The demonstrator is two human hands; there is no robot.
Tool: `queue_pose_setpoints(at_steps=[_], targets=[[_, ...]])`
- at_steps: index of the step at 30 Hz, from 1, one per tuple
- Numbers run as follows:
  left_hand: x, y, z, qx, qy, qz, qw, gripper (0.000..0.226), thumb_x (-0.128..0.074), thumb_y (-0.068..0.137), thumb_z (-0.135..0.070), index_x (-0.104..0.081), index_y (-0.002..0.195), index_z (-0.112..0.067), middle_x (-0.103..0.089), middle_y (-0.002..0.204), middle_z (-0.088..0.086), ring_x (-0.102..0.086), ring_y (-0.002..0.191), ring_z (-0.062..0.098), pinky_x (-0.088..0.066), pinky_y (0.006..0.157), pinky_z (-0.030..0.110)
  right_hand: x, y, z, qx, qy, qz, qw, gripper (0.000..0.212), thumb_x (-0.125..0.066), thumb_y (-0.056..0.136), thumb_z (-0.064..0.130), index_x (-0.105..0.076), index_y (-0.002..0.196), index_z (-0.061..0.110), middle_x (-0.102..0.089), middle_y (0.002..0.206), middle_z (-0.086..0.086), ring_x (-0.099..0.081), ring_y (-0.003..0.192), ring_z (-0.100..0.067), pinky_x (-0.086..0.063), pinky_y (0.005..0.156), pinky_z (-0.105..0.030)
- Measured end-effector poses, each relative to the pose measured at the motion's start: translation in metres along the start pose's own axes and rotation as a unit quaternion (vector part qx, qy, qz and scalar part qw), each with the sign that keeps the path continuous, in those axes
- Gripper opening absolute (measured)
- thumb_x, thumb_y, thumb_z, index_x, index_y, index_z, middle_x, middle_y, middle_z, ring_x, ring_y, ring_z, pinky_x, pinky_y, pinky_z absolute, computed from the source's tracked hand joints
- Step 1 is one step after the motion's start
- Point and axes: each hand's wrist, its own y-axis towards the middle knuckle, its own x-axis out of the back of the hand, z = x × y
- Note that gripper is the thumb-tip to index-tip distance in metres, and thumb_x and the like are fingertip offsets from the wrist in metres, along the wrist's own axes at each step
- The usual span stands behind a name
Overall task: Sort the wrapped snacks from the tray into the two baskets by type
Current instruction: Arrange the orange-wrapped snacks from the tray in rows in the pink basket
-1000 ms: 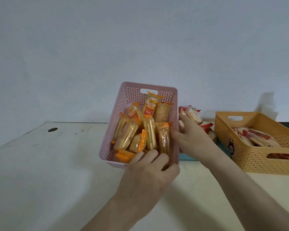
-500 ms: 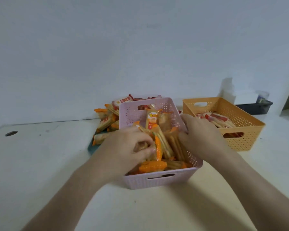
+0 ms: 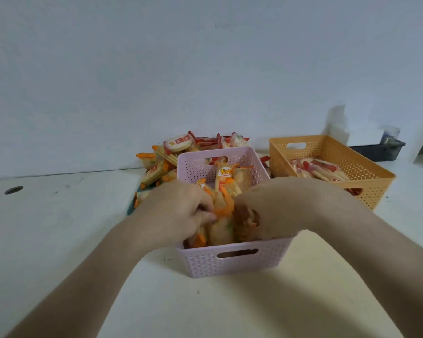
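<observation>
- My left hand (image 3: 181, 211) is down in the pink basket (image 3: 235, 263), fingers curled round the orange snacks (image 3: 221, 206) on its left side.
- My right hand (image 3: 283, 208) reaches in from the right, fingers curled over a pack (image 3: 246, 217) by the near wall; I can't tell its type.
- The pink basket sits on the tabletop (image 3: 59, 228) just in front of me.
- The tray (image 3: 131, 206) lies behind it, with a mixed pile (image 3: 178, 147) on top.
- The orange basket (image 3: 369, 174) stands to the right and holds red snacks (image 3: 315, 167).
</observation>
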Motion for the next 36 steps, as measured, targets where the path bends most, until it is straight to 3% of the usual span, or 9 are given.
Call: queue_pose_setpoints(at_steps=[5,8,11,18,22,25,28,31,36], targets=[[0.007,-0.002,0.015,0.01,0.102,-0.163,0.981,0.017,-0.055,0.092,-0.029,-0.069,0.085,-0.023,-0.057,0.081,-0.008,-0.052,0.084,0.014,-0.035,0.061,0.029,-0.002,0.016,0.005,0.025,-0.02,0.027,0.999,0.029,-0.057,0.083,0.017,-0.052,0.111,0.016,-0.061,0.099,-0.002,-0.059,0.084,-0.022,-0.045,0.059,-0.028],[0.014,-0.007,0.02,-0.013,0.024,-0.187,0.982,0.015,-0.057,0.09,-0.025,-0.07,0.084,-0.023,-0.061,0.08,-0.009,-0.055,0.079,0.014,-0.045,0.066,0.034,-0.004,0.013,-0.001,-0.003,0.059,-0.061,0.996,0.024,-0.061,0.082,0.04,-0.056,0.096,0.021,-0.059,0.087,0.006,-0.057,0.079,-0.016,-0.049,0.063,-0.029],[0.023,-0.013,0.02,-0.018,-0.081,-0.241,0.967,0.009,-0.06,0.086,-0.022,-0.068,0.085,-0.027,-0.067,0.079,-0.012,-0.056,0.074,0.009,-0.045,0.065,0.029,-0.004,0.007,-0.013,-0.016,0.194,-0.134,0.972,0.012,-0.061,0.082,0.032,-0.055,0.091,0.033,-0.05,0.079,0.015,-0.05,0.074,-0.006,-0.036,0.056,-0.018],[0.014,-0.016,0.01,-0.073,-0.013,-0.116,0.99,0.024,-0.054,0.084,-0.03,-0.072,0.078,-0.017,-0.062,0.07,-0.007,-0.055,0.07,0.008,-0.047,0.064,0.033,0.006,-0.017,-0.03,-0.003,0.396,-0.122,0.91,0.045,-0.079,0.074,0.029,-0.062,0.116,0.036,-0.064,0.106,0.015,-0.062,0.1,-0.006,-0.053,0.086,-0.027],[0.003,-0.01,0.01,-0.037,-0.001,-0.025,0.999,0.021,-0.059,0.093,-0.023,-0.062,0.072,-0.023,-0.056,0.071,-0.008,-0.054,0.075,0.013,-0.044,0.068,0.031,-0.001,-0.006,-0.014,0.004,0.3,-0.129,0.945,0.019,-0.073,0.077,0.032,-0.068,0.094,0.026,-0.068,0.088,0.011,-0.063,0.083,-0.006,-0.053,0.076,-0.026],[0.002,-0.011,0.011,-0.03,-0.023,-0.009,0.999,0.013,-0.057,0.094,-0.024,-0.069,0.091,-0.028,-0.061,0.078,-0.013,-0.055,0.08,0.007,-0.045,0.07,0.029,-0.017,0.02,-0.005,-0.027,0.27,-0.058,0.961,0.025,-0.065,0.082,0.033,-0.065,0.107,0.03,-0.064,0.1,0.015,-0.061,0.095,-0.006,-0.048,0.075,-0.022],[0.002,-0.013,0.011,-0.052,-0.042,-0.03,0.997,0.014,-0.053,0.092,-0.04,-0.066,0.093,-0.034,-0.053,0.075,-0.017,-0.049,0.08,0.001,-0.041,0.068,0.025,-0.019,0.009,-0.002,-0.007,0.268,-0.121,0.956,0.024,-0.071,0.079,0.031,-0.059,0.098,0.04,-0.057,0.094,0.018,-0.052,0.082,0.0,-0.045,0.072,-0.02],[0.0,-0.012,0.007,-0.056,-0.014,-0.01,0.998,0.036,-0.062,0.08,-0.058,-0.066,0.11,-0.038,-0.055,0.096,-0.023,-0.046,0.096,-0.001,-0.042,0.084,0.026,-0.021,0.003,0.003,0.012,0.278,-0.141,0.95,0.028,-0.076,0.077,0.034,-0.056,0.096,0.038,-0.057,0.096,0.014,-0.051,0.081,-0.001,-0.043,0.069,-0.017],[-0.001,-0.014,0.004,-0.059,0.016,0.01,0.998,0.026,-0.067,0.081,-0.048,-0.07,0.105,-0.039,-0.064,0.094,-0.019,-0.05,0.091,0.005,-0.046,0.079,0.032,-0.016,0.001,-0.004,0.034,0.385,-0.083,0.918,0.028,-0.073,0.079,0.045,-0.061,0.102,0.033,-0.067,0.092,0.009,-0.062,0.083,-0.006,-0.049,0.074,-0.02]])
